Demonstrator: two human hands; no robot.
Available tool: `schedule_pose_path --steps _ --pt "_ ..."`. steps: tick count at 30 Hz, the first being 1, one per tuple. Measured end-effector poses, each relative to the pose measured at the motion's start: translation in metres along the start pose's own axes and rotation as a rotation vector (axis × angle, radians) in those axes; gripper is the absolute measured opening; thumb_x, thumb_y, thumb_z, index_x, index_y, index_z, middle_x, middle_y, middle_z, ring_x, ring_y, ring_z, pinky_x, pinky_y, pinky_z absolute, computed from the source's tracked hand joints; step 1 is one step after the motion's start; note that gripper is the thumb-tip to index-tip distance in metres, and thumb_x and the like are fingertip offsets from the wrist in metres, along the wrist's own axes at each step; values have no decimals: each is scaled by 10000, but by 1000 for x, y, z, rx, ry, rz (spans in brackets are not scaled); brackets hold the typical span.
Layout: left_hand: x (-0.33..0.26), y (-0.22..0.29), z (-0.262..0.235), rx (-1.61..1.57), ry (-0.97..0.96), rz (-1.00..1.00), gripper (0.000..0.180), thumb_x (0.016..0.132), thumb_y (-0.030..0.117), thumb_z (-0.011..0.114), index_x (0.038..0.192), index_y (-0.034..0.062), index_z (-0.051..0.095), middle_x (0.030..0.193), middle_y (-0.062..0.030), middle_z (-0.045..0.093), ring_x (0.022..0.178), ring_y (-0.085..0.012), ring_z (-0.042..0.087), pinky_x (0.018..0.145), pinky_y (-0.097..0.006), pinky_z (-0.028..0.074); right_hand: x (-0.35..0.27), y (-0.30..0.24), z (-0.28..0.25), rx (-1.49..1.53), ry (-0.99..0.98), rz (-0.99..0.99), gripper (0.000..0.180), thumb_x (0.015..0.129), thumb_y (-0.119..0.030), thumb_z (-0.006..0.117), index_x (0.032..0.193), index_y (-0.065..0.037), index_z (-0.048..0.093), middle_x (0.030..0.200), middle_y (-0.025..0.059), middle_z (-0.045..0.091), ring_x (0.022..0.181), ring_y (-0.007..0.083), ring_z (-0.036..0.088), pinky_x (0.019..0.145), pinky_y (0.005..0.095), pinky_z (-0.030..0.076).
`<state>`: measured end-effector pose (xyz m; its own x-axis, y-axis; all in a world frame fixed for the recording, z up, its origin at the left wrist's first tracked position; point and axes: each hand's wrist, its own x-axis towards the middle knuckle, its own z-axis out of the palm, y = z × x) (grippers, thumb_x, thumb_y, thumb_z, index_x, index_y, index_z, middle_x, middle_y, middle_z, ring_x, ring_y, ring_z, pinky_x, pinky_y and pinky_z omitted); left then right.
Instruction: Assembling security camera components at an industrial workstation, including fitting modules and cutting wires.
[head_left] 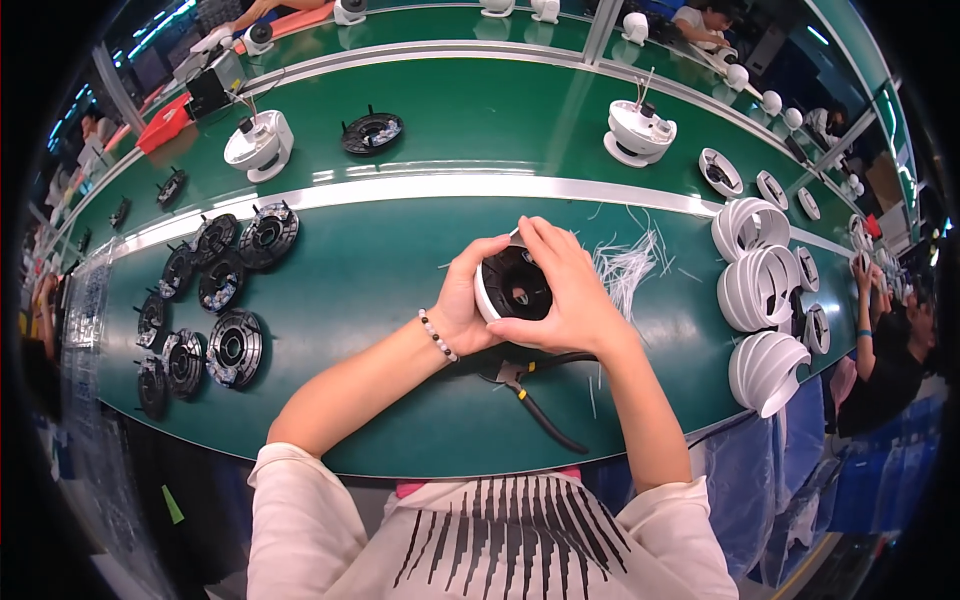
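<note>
Between my two hands, above the middle of the green table, is a round white housing with a black ring-shaped inside [516, 287]. My left hand [464, 290] wraps its left side, and a beaded bracelet circles that wrist. From the right, my right hand [566, 290] curves over the rim, with its thumb along the lower edge. The housing's underside is hidden by my palms. Just below my hands a pair of cutting pliers [530, 395] with black and yellow handles lies on the table, partly covered by my right forearm.
Several black round parts [234, 347] lie at the left. Thin white strips [628, 262] are heaped right of my hands. White ribbed shells [768, 372] line the right edge. Beyond a metal rail, white units [258, 146] and a black disc [372, 131] sit on a green belt.
</note>
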<state>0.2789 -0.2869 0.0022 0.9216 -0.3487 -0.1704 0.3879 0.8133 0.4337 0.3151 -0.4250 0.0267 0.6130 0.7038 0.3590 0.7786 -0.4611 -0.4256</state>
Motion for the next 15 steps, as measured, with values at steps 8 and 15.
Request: schedule_pose_path --steps 8,15 --pt "-2 -6 2 -102 -69 125 264 736 165 485 982 81 535 926 -69 567 847 -196 552 772 -337 452 -10 0 19 -44 192 -121 895 645 -553 561 1272 11 262 1295 257 259 1185 420 264 964 474 224" --pt "12 -1 15 69 -116 -18 328 783 405 494 938 119 534 846 -19 552 744 -122 518 655 -286 452 -26 -20 -21 -188 146 -423 738 617 -418 665 1182 -24 400 1241 224 375 1162 485 272 915 550 251"
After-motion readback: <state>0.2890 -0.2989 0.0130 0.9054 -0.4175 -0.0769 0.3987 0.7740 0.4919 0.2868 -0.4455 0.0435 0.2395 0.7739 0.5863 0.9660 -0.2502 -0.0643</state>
